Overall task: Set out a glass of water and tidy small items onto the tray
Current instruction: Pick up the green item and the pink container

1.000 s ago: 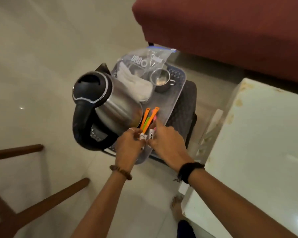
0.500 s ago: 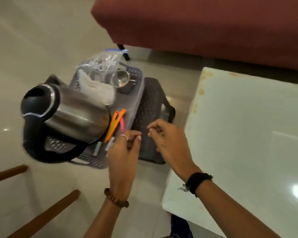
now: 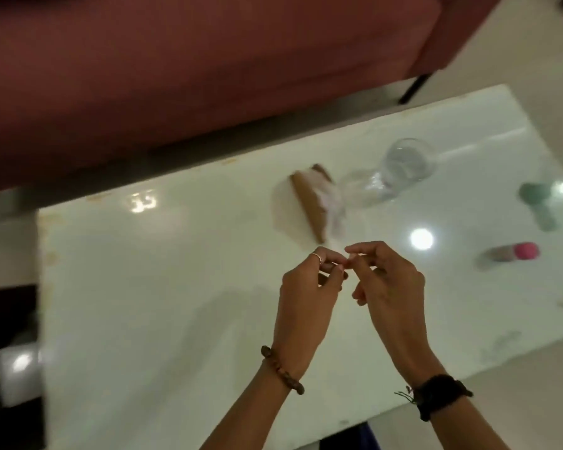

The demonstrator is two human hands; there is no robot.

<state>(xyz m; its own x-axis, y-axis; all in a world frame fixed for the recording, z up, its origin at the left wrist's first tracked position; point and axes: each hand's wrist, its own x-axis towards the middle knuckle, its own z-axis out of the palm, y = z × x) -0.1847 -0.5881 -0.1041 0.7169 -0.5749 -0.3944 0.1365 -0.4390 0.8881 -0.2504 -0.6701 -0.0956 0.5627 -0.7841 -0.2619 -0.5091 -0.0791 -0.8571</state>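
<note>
My left hand [image 3: 309, 287] and my right hand [image 3: 387, 277] hover together above the white glossy table [image 3: 150, 287], fingers curled and fingertips almost touching; neither holds anything that I can make out. Beyond them a clear glass [image 3: 407, 165] stands on the table at the far right. Between the hands and the glass lies a brown flat item with a clear plastic wrapper [image 3: 316, 203]. The tray and kettle are out of view. The whole frame is motion-blurred.
A small bottle with a pink cap [image 3: 511, 254] lies at the right of the table, and a green-topped bottle [image 3: 538, 203] sits beyond it. A dark red sofa [image 3: 208, 66] runs along the table's far side. Floor shows at the left edge.
The view has swung right from the tray with kettle and pens to the white table. Both hands left the pens on the tray and now hover over the table.
</note>
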